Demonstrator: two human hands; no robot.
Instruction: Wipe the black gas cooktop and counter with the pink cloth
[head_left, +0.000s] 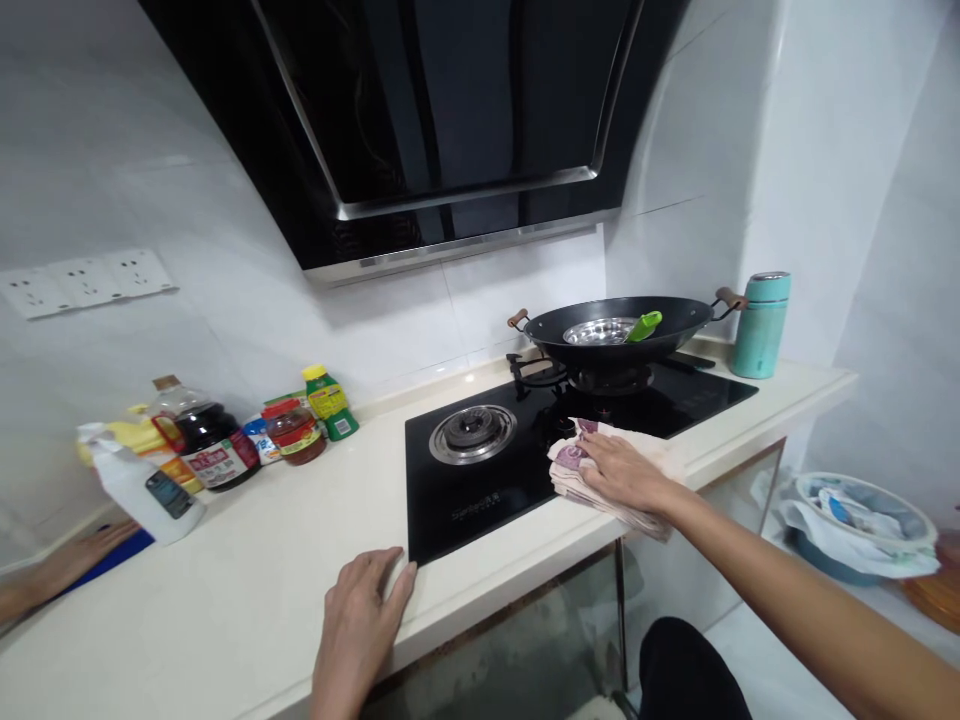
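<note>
My right hand (626, 472) presses down on a folded pale pink cloth (592, 490) with a purple print. The cloth lies over the front edge of the black glass stove top (487, 493) and part of it hangs over the counter edge. My left hand (365, 600) rests on the cream counter (247, 590) by the stove's front left corner, fingers apart and holding nothing. A round burner (472, 432) sits bare on the stove's left side. On the right burner stands a black wok (540, 335) with a steel bowl (600, 332) and a green-handled utensil (645, 326) inside.
At the left, another person's hand (97, 545) lies on a blue cloth (112, 567). Nearby stand a white spray bottle (146, 490), a dark sauce jug (214, 440), a red-lidded jar (295, 432) and a green bottle (330, 402). A teal flask (761, 330) stands right, above a bin (862, 545).
</note>
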